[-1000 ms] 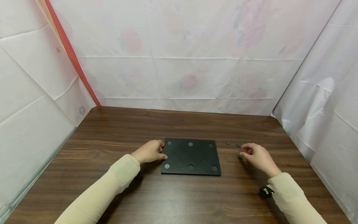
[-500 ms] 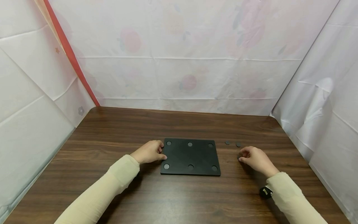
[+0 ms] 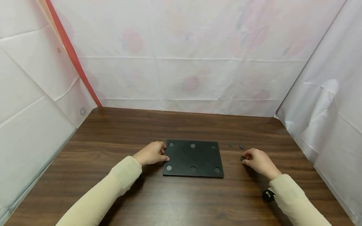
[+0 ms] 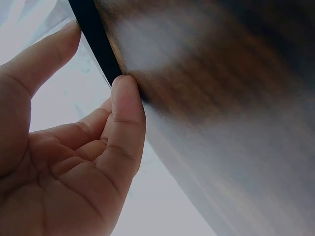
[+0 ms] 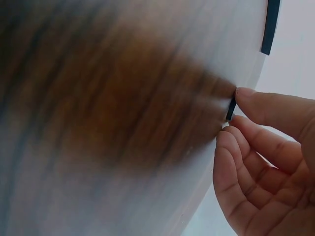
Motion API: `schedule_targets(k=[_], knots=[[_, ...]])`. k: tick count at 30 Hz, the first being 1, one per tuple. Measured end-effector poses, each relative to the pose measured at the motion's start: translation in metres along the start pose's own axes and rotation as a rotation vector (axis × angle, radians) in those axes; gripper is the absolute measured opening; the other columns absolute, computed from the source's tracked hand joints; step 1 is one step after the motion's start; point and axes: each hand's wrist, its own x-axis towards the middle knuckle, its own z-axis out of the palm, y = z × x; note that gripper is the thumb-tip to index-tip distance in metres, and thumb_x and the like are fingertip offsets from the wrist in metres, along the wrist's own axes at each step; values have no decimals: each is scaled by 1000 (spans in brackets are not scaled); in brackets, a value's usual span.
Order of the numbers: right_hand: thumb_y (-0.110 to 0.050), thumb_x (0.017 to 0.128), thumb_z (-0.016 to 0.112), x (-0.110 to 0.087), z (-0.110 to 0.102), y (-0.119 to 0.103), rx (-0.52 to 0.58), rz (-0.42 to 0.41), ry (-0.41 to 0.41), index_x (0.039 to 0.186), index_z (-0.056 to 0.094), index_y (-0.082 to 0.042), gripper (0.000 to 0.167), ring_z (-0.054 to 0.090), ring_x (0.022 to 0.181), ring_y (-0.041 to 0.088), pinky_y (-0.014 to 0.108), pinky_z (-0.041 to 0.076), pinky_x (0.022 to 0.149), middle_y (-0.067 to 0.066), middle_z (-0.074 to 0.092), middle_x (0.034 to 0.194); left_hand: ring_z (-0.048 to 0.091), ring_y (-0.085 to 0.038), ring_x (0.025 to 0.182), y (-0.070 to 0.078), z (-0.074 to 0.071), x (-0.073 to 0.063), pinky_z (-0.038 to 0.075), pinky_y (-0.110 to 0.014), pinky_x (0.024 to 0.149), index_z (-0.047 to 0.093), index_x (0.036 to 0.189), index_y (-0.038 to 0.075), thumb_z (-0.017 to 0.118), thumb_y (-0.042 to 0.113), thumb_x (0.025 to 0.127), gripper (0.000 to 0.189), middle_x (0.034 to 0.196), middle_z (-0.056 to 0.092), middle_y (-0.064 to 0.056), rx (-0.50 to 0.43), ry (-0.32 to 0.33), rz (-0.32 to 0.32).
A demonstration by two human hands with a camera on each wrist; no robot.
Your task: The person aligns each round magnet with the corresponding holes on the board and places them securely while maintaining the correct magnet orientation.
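A flat black rectangular board lies on the table, with several round spots along its far and near edges. Some spots look lighter grey than others. At its left edge, my left hand grips the board with thumb and fingers. In the left wrist view, the thumb and a fingertip of the left hand meet the board's dark edge. To the right of the board, my right hand pinches a small black disc between thumb and fingers, close over the table. The disc appears edge-on in the right wrist view.
Two small dark discs, a left one and a right one, lie on the brown wooden table beyond my right hand. A pale printed curtain hangs behind the table, with white sheets on both sides.
My right hand has come slightly nearer to me, and its fingertips have closed on the small disc. The left hand and the board have kept their place.
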Motion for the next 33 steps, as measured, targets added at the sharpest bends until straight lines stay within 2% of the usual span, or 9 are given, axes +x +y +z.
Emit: schedule_targets(k=[33], knots=[[-10,85,72,2,-1,2,-25,7,-5,95,71,-1,13,58,72,13,32,47,64,3,67,83,64,-21,98,-2,0,3,54,-39,87,59,124,-5,79,22,83,53,105,67,-11,10,-2,8]])
